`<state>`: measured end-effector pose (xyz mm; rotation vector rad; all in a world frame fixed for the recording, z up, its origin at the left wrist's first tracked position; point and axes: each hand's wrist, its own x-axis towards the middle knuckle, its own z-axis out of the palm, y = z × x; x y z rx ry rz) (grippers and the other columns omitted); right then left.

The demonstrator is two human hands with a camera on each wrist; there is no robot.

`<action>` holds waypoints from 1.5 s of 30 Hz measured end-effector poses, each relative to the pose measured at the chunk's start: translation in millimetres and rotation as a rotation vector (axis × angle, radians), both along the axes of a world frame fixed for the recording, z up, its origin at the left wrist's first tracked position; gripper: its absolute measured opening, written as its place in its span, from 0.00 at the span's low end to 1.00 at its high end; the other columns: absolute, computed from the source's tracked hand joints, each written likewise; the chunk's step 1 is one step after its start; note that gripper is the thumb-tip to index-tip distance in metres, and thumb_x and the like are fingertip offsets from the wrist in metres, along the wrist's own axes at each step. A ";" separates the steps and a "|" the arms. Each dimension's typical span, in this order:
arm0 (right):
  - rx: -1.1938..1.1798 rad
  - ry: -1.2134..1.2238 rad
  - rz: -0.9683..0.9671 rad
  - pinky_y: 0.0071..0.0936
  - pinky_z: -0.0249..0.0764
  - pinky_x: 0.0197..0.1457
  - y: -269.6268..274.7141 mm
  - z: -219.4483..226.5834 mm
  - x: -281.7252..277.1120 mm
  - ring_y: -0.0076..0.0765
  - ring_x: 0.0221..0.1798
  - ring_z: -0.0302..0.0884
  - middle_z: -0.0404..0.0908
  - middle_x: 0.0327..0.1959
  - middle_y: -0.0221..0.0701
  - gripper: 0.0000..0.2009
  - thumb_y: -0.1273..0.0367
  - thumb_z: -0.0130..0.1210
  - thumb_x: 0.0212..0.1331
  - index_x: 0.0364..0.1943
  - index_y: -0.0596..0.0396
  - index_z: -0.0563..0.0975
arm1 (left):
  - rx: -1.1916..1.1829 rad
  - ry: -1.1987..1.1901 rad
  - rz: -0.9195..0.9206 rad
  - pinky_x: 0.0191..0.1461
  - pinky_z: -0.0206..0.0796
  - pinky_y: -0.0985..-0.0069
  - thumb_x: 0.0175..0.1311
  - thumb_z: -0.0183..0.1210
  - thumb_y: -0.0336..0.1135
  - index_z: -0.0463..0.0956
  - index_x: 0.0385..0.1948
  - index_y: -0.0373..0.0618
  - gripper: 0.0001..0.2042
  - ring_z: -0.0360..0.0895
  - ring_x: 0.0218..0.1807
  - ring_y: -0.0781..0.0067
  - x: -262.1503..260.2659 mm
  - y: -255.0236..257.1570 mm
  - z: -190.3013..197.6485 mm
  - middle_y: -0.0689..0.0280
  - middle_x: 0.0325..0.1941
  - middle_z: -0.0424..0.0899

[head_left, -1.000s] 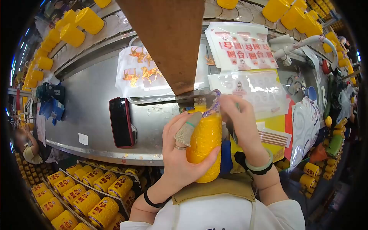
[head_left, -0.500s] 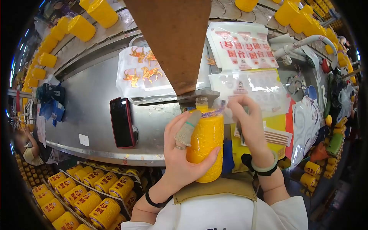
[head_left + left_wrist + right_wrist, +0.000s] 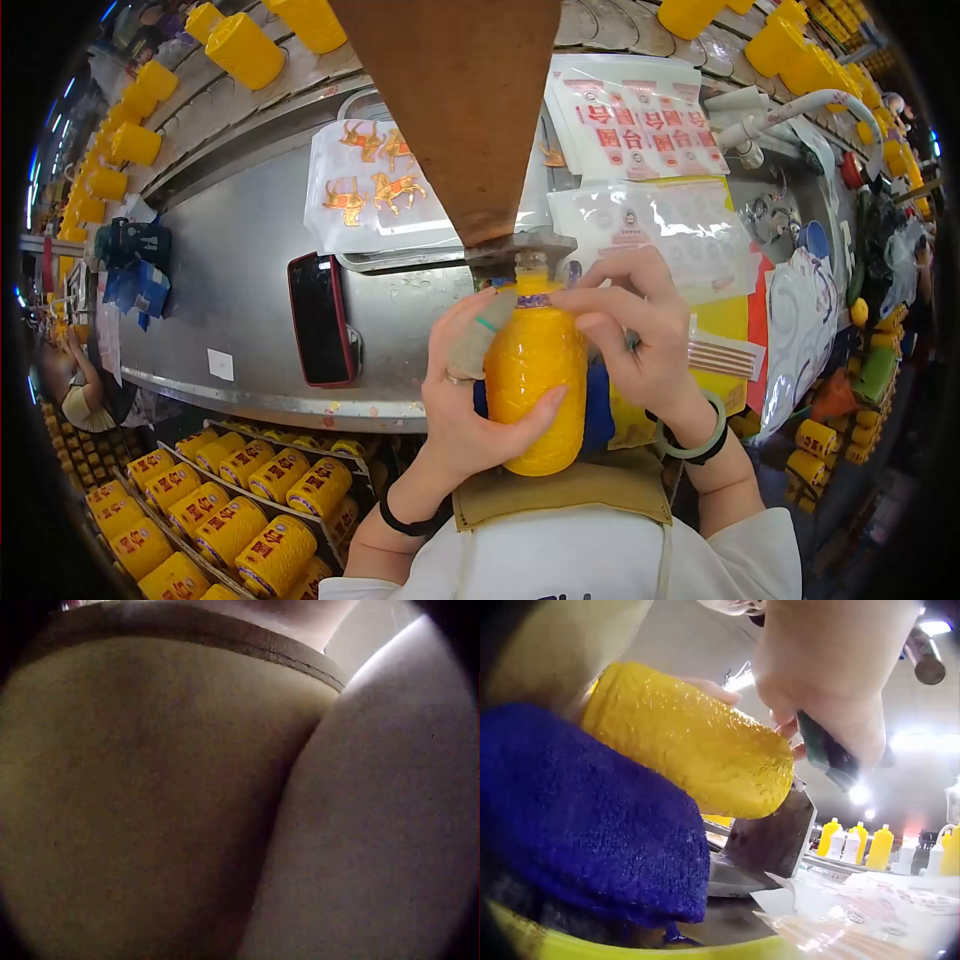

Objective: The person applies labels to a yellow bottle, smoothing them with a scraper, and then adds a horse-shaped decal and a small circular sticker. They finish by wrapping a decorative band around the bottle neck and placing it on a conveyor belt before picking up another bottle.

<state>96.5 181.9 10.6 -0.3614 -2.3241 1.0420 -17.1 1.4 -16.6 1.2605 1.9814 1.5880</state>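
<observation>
A yellow textured bottle (image 3: 540,390) with a clear top is gripped from the left by the left hand (image 3: 462,400), its thumb across the front and a grey cover on one finger. The purple patterned band (image 3: 535,300) circles the bottle's neck. At the neck's right side the right hand (image 3: 635,320) has bent fingers, the fingertips touching the band. In the right wrist view the yellow bottle (image 3: 690,742) lies tilted, and a dark green object (image 3: 825,750) shows at the right hand (image 3: 825,682). The left wrist view shows only blurred cloth.
A brown post (image 3: 450,110) comes down to a metal piece above the bottle. Left are a phone (image 3: 322,320) and a horse decal sheet (image 3: 365,190); right, printed sheets (image 3: 640,120). A blue cloth (image 3: 592,817) lies beside the bottle. Yellow bottles (image 3: 245,50) line the back.
The loose purple band now lies round the neck. My right hand has moved in to the bottle's neck. The bottles at the back have shifted to the right.
</observation>
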 end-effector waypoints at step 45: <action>-0.078 -0.156 -0.209 0.37 0.74 0.41 10.7 16.7 -5.7 0.43 0.36 0.78 0.82 0.33 0.37 0.08 0.67 0.68 0.60 0.36 0.57 0.86 | -0.080 0.220 0.137 0.69 0.67 0.55 0.50 0.78 0.36 0.76 0.61 0.37 0.34 0.72 0.67 0.45 16.3 13.7 29.4 0.52 0.63 0.75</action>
